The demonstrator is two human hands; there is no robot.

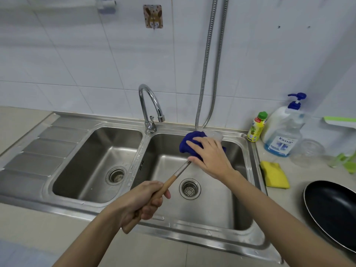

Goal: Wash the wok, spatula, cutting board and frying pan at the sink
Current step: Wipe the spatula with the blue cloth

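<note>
Left hand (143, 202): I am gripping the wooden-handled steel spatula (173, 179).
Right hand (211, 156): I am pinching a dark-blue cloth (189, 140) around its head.
Spatula: hovering over the right stainless-steel basin (221, 201).

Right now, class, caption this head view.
Left hand grips the spatula; right hand holds a blue cloth against it over the sink.

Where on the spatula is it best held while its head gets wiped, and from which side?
The wooden handle of the spatula, from the near end, as the left hand grips it. It is the thickest part and points back toward the person; the thin metal shaft leads to the head, covered by the blue cloth under the right hand.
</note>
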